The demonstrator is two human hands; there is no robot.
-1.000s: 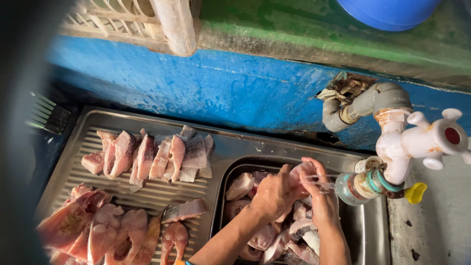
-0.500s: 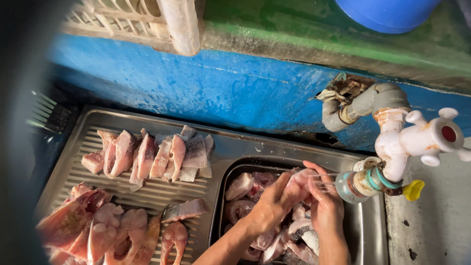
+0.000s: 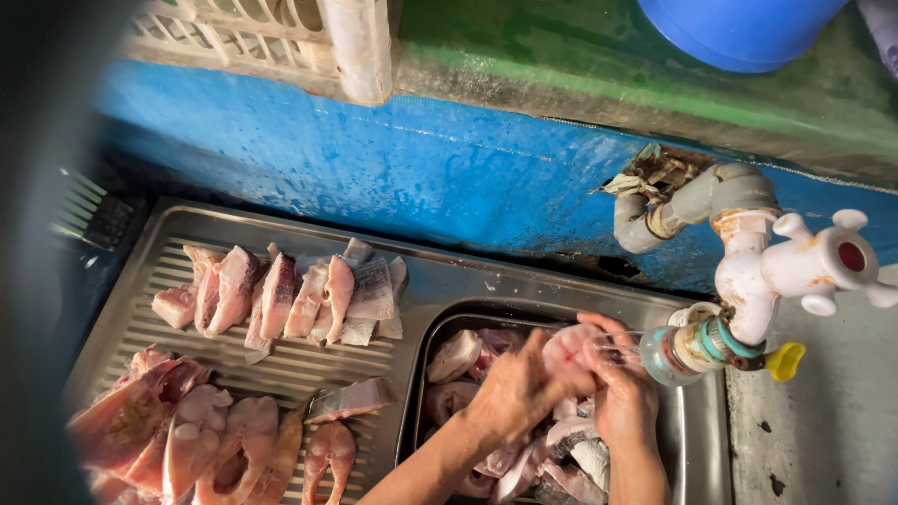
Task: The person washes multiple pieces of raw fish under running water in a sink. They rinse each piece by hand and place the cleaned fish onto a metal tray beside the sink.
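Observation:
My left hand [image 3: 513, 393] and my right hand [image 3: 625, 397] are both closed around a pale pink fish slice [image 3: 569, 349] over the steel sink basin [image 3: 423, 374]. The slice sits right at the mouth of the white tap [image 3: 748, 281], where a thin stream of water runs onto it. Several more fish slices [image 3: 458, 357] lie in the basin under my hands.
Cut fish pieces [image 3: 281, 295] line the ribbed steel drainboard [image 3: 140, 327], and larger pink pieces [image 3: 187, 435] pile at its near left. A blue wall [image 3: 421, 168] rises behind, with a white crate [image 3: 281, 37] and a blue tub [image 3: 739, 28] on the ledge.
Both hands have lifted the fish slice up and right, closer to the tap's mouth. The view has shifted slightly.

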